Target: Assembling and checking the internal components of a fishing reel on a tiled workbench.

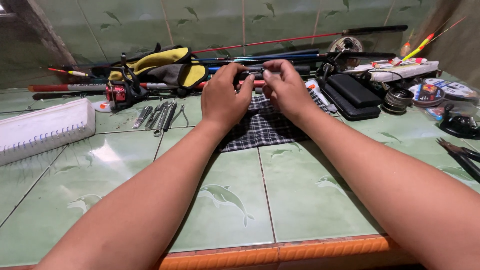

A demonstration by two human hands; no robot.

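While our hands meet over the checked cloth (pixel 262 127), the green tiled worktop (pixel 225 200) spreads out around them. Going left to right, we see a white ridged foam block (pixel 42 129), a red fishing reel (pixel 117 92), a row of small metal tools (pixel 160 116) and a yellow-and-grey bag (pixel 165 65). Our left hand (pixel 225 97) and right hand (pixel 285 90) both pinch a small dark part (pixel 252 75), held above the cloth's far edge; each grip is clamped on it from its own side, thumb against fingertips. We judge the step to be twisting or fitting this part; the next move would call for steady counter-pressure between both hands. Both forearms stretch straight forward, wrists level, knuckles up. Further right lie black cases (pixel 352 92), spools of line (pixel 399 100) and pliers (pixel 462 155).
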